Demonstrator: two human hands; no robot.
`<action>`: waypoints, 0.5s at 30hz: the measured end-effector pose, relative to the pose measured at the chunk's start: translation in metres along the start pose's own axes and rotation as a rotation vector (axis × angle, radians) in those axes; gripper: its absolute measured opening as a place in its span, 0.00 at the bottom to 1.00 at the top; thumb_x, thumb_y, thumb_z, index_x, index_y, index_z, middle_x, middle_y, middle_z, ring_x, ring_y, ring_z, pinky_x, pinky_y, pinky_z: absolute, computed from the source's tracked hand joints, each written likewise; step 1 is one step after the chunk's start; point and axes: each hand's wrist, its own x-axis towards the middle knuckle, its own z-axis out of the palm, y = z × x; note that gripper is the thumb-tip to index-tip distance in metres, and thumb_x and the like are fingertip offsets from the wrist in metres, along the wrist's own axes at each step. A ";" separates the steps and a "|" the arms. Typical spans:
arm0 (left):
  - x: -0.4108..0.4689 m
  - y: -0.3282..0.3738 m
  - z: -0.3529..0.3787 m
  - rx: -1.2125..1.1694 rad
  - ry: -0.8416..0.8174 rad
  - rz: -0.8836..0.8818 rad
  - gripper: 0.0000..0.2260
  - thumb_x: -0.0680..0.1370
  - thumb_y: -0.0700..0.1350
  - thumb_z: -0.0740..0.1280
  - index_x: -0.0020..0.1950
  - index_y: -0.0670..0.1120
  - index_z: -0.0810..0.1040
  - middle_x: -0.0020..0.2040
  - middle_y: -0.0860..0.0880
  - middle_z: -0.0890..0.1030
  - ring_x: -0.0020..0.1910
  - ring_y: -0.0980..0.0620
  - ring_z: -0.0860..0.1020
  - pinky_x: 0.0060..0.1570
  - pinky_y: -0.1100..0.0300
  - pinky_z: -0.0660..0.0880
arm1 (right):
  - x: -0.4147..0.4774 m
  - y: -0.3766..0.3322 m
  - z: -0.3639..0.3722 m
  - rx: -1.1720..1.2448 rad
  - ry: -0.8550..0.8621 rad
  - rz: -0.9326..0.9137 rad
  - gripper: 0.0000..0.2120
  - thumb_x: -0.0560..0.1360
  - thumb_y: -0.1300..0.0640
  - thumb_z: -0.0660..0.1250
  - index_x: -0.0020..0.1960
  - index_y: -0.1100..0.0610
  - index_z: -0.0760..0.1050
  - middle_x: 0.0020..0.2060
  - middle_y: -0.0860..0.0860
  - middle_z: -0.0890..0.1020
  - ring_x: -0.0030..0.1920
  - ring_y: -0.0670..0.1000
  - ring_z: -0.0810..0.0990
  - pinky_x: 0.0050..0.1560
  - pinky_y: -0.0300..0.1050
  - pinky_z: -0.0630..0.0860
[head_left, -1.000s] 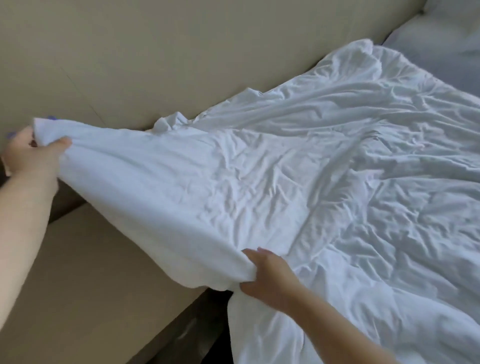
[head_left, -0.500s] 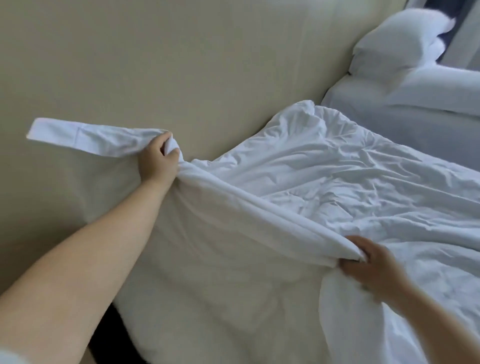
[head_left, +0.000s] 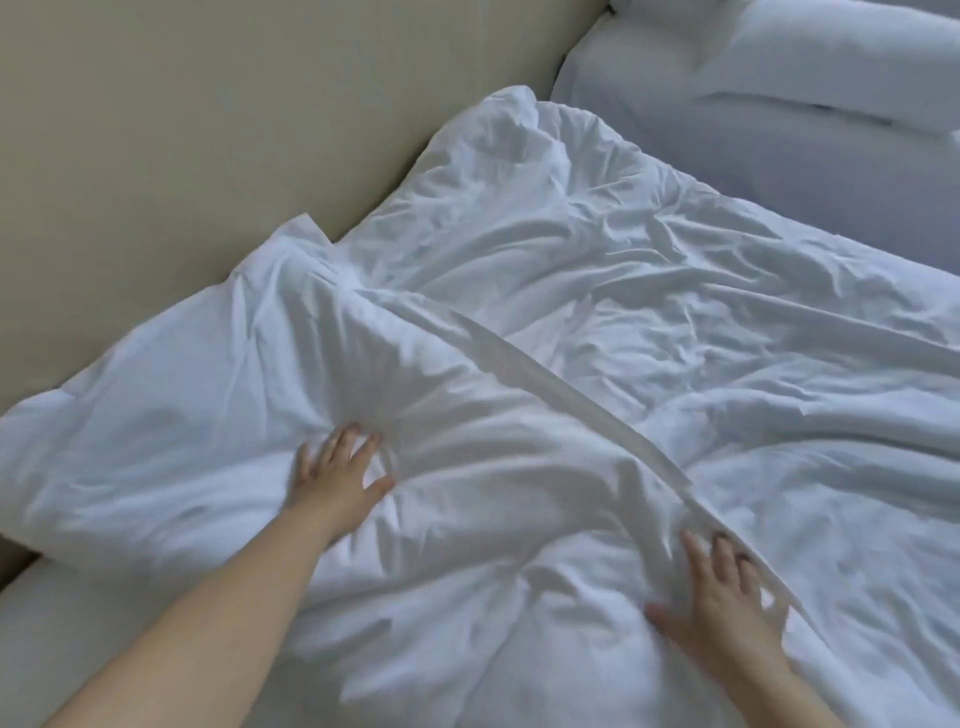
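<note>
A crumpled white duvet (head_left: 597, 291) covers the bed, with its near end folded back over itself along a diagonal edge. My left hand (head_left: 337, 478) lies flat on the folded part, fingers spread and straight. My right hand (head_left: 722, 603) rests flat on the fabric beside the folded edge, fingers spread. Neither hand grips the cloth.
A beige wall (head_left: 208, 130) runs along the left side of the bed. White pillows (head_left: 810, 57) lie at the far right on the sheet (head_left: 779, 166). A pale ledge (head_left: 47, 639) shows at the lower left.
Both hands have let go of the lifted duvet edge. The edge has dropped onto the bed, folded over, and the hands now press flat on it.
</note>
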 end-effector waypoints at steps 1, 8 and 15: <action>-0.001 -0.003 0.005 0.016 -0.006 -0.008 0.27 0.80 0.58 0.50 0.76 0.54 0.45 0.77 0.51 0.42 0.75 0.54 0.41 0.72 0.52 0.41 | 0.000 0.007 0.006 -0.014 0.009 0.021 0.39 0.75 0.39 0.57 0.74 0.47 0.35 0.75 0.51 0.40 0.75 0.52 0.42 0.73 0.56 0.49; -0.030 0.026 0.020 0.037 0.043 0.047 0.29 0.77 0.63 0.42 0.76 0.53 0.48 0.77 0.51 0.47 0.75 0.54 0.47 0.71 0.57 0.42 | -0.012 0.079 0.023 0.189 0.303 0.111 0.39 0.72 0.46 0.67 0.75 0.53 0.51 0.74 0.52 0.56 0.74 0.52 0.56 0.70 0.53 0.39; -0.092 0.140 0.075 0.140 0.068 0.631 0.27 0.79 0.60 0.36 0.61 0.50 0.68 0.57 0.45 0.80 0.62 0.48 0.66 0.70 0.64 0.42 | -0.062 0.158 0.037 0.589 -0.030 0.135 0.40 0.71 0.49 0.70 0.74 0.54 0.52 0.70 0.51 0.65 0.69 0.52 0.67 0.61 0.40 0.64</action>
